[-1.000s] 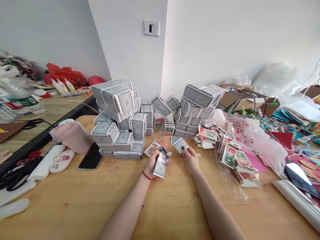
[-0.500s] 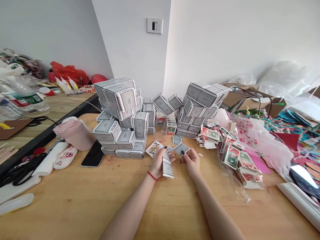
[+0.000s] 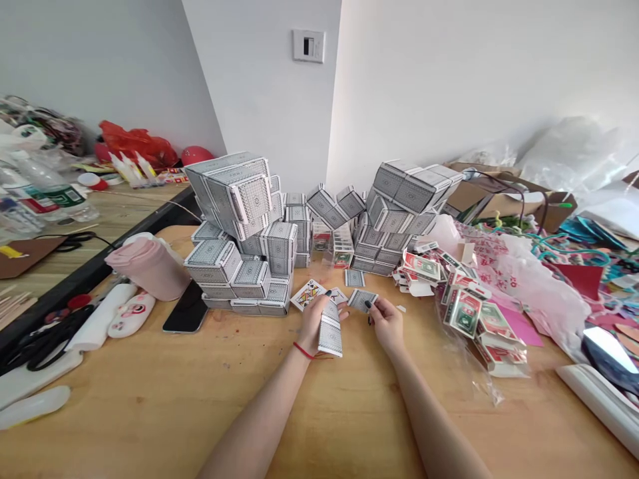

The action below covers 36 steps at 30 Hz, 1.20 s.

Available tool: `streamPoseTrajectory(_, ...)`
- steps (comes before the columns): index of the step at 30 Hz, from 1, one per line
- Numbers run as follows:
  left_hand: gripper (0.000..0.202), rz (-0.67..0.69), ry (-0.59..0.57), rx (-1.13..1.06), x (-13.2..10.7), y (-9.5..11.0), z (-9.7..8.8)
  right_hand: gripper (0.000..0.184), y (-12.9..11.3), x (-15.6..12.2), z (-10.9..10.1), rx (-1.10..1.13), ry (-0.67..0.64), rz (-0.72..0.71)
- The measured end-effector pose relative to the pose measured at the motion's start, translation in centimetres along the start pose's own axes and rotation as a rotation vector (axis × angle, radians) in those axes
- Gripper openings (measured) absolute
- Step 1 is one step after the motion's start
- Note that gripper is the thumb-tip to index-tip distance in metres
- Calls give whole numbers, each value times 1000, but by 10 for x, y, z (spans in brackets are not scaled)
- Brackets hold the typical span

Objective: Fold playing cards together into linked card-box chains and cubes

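My left hand (image 3: 315, 320) is closed around a small grey patterned card box (image 3: 330, 332), held upright just above the wooden table (image 3: 174, 392). My right hand (image 3: 387, 322) pinches a grey-backed playing card (image 3: 363, 299) that lies close to the box's open top. A face-up court card (image 3: 306, 293) and another face-down card (image 3: 355, 277) lie on the table just beyond my hands. Behind them stand two stacks of the same grey boxes, the left stack (image 3: 239, 233) and the right stack (image 3: 394, 213).
Flattened red-and-green cartons (image 3: 464, 306) spill from clear plastic on the right, beside pink bags and coloured scraps. On the left lie a black phone (image 3: 186, 309), a pink roll (image 3: 147, 266), scissors (image 3: 44, 339) and white cases. A second table with bottles stands at far left.
My left hand has turned the box more upright and drawn it slightly toward me. My right hand stays on the card, now nearer the box.
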<state>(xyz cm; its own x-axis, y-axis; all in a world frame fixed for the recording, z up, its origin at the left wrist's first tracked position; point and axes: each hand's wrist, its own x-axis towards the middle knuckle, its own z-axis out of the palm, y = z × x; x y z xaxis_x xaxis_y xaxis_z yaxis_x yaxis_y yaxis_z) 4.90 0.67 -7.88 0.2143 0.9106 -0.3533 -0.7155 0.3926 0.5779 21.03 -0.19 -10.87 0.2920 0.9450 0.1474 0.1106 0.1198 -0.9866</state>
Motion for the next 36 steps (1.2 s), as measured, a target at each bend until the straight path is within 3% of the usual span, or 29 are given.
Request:
streamPoseTrajectory(9,25,36,-3,111,0,-3,0,28,4,-2,-3,-95,-31,-33)
streamPoseTrajectory(16,21,46,11,169,1,-4,1,24,6,-6,-1,-240,-23,-199)
streamPoseTrajectory(30,24,-6,-33,230,-4,5,2,10,2,-7,1,-431,-41,-353)
streamPoseTrajectory(36,24,-1,-17,241,-4,4,3,9,5,-8,8,-190,-90,-258)
